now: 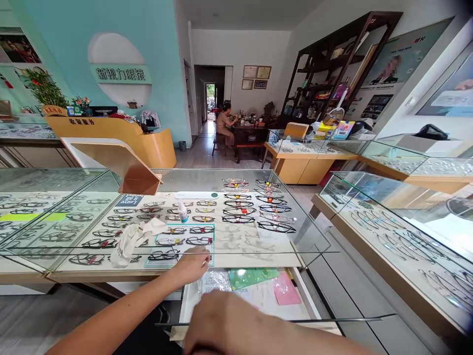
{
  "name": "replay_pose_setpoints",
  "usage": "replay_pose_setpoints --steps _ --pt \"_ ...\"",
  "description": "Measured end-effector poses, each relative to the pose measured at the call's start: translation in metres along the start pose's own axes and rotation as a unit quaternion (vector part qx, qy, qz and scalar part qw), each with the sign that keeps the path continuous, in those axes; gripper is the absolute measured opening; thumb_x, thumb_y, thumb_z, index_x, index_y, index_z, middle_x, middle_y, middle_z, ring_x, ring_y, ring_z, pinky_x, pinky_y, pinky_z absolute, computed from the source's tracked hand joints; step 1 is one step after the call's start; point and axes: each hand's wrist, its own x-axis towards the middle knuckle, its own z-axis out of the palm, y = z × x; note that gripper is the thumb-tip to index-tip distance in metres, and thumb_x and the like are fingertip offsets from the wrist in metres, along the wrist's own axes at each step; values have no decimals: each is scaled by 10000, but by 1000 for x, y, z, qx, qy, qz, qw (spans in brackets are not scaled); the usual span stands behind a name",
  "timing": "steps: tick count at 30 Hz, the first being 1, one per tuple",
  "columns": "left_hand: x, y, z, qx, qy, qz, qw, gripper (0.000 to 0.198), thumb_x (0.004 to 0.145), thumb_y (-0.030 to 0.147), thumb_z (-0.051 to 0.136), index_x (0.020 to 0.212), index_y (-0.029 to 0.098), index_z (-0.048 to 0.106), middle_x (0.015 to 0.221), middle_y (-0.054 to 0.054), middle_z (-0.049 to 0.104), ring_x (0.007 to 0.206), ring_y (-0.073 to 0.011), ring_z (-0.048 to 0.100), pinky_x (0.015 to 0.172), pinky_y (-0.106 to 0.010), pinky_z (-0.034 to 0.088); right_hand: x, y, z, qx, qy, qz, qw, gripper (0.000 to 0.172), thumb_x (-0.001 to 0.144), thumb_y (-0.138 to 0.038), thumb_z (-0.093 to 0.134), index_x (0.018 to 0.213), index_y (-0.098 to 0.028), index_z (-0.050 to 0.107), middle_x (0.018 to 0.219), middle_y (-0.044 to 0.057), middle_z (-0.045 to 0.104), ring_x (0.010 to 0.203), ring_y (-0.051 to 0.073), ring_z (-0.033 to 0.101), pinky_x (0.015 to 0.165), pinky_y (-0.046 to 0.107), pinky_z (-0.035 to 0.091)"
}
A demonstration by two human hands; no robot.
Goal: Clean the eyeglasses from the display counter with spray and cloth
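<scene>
My left hand (194, 265) is at the front edge of a glass display case (254, 259), above an open drawer (314, 308). Its fingers are curled in; what they hold, if anything, is hidden. Closer to me, my right hand (225, 320) is blurred and bent into a fist over the drawer's front, its fingertips out of sight. The drawer contains clear plastic wrapping (218, 280), a green packet (251, 277), a pink packet (286, 290) and papers. Dark-framed eyeglasses (162, 255) lie on a teal-edged sheet beside my left hand.
On the case are a white cloth (127, 244), a small white bottle (182, 211) and a tilted brown-backed stand (138, 175). Rows of eyeglasses (238, 204) show through the glass. Another case (399, 236) stands right. A person (225, 123) sits at a far table.
</scene>
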Motion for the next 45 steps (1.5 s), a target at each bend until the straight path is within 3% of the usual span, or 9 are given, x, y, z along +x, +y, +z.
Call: replay_pose_setpoints --steps 2,5,7,9,14,22,36,40,45 --pt "16 -8 7 73 8 -8 997 255 971 232 595 1194 206 717 1361 -133 705 1283 -335 632 1054 -433 485 -31 19 -2 -35 45 141 988 163 1095 -312 563 1142 -238 700 1058 90 773 978 257 709 902 408 569" --pt "34 -26 11 94 -4 -26 995 371 899 221 686 1266 175 713 1468 -183 656 1378 -407 567 1103 -524 457 -94 46 -2 -85 99 371 920 288 1119 -403 479 1061 -245 712 1107 112 781 1038 302 719 932 462 570" --pt "41 -37 14 100 -15 -38 994 403 864 223 732 1264 171 721 1474 -190 657 1417 -423 533 1135 -548 429 -126 56 0 -70 125 458 877 358 1103 -501 475 1019 -253 718 1108 114 783 1027 312 737 897 462 586" --pt "45 -42 17 106 -25 -48 993 401 846 236 762 1241 172 734 1473 -187 664 1457 -428 493 1170 -558 391 -143 59 3 -34 134 482 865 405 1094 -574 461 1083 -268 727 1180 112 786 1099 312 740 945 462 590" --pt "53 -41 24 122 -39 -65 990 301 884 144 672 1167 157 774 1440 -188 696 1461 -402 479 1186 -549 347 -139 51 9 10 78 492 867 438 1081 -620 454 1104 -284 734 1199 98 799 1113 315 744 955 459 582" --pt "67 -47 25 139 -45 -103 984 264 907 51 585 1061 100 793 1232 -209 746 1312 -373 554 1103 -506 381 -145 53 11 14 86 493 866 459 1084 -641 431 1127 -300 735 1220 96 804 1129 316 756 952 449 599" --pt "69 -44 36 121 -24 -51 991 236 963 172 624 1068 129 831 1209 -218 752 1319 -393 569 1121 -508 402 -139 57 12 38 68 479 874 385 1066 -582 483 1111 -300 741 1189 92 803 1135 318 743 980 452 584" --pt "70 -42 39 115 -25 -59 991 262 955 134 613 1084 116 840 1181 -238 762 1322 -403 584 1138 -517 403 -98 50 -11 110 58 401 908 253 1061 -457 546 1055 -290 737 1116 58 798 1063 270 732 936 394 560" --pt "64 -29 35 105 -29 -70 992 285 915 102 622 1088 123 847 1156 -257 782 1292 -411 613 1124 -547 426 16 77 -42 131 137 294 937 183 1014 -347 586 891 -245 674 951 38 749 910 230 676 840 379 508"
